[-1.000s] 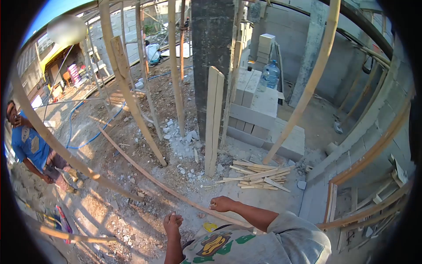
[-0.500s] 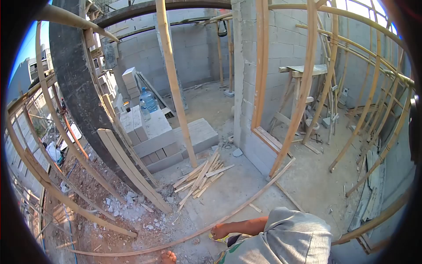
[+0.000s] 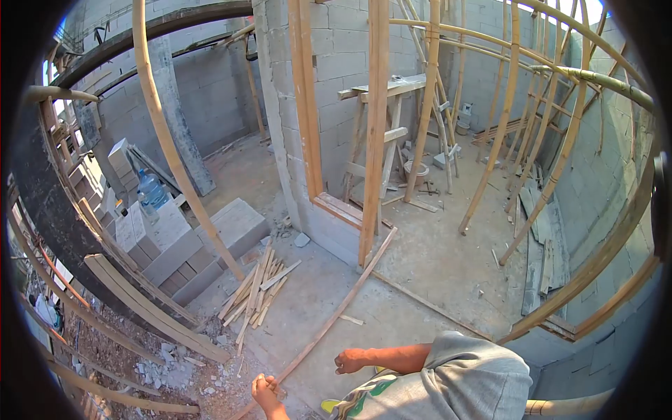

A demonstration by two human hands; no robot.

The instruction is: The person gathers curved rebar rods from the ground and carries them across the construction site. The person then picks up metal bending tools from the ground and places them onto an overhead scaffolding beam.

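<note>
My right hand (image 3: 350, 360) is held out in front of the grey shirt (image 3: 448, 378), fingers curled closed. Whatever it may hold is hidden. Lower and to the left, my left hand (image 3: 267, 390) has its fingers bent together. In the picture it overlaps a long thin wooden strip (image 3: 334, 315); I cannot tell whether it grips the strip or is only above it. The strip slants from the foot of a wooden frame (image 3: 371, 238) down past my left hand. Beyond my hands, a pile of short wood sticks (image 3: 257, 288) lies on the concrete floor.
Grey blocks (image 3: 231, 224) are stacked at the left, with a blue water bottle (image 3: 150, 189) on them. A bamboo pole (image 3: 164, 115) rises in front. Rubble (image 3: 164, 371) covers the lower left. A wooden trestle (image 3: 392, 91) and several bamboo props (image 3: 490, 175) stand at the right.
My view has swung to the right, so the blocks and sticks appear further left. My left hand has risen into fuller view and now overlaps the strip. My right hand stays closed.
</note>
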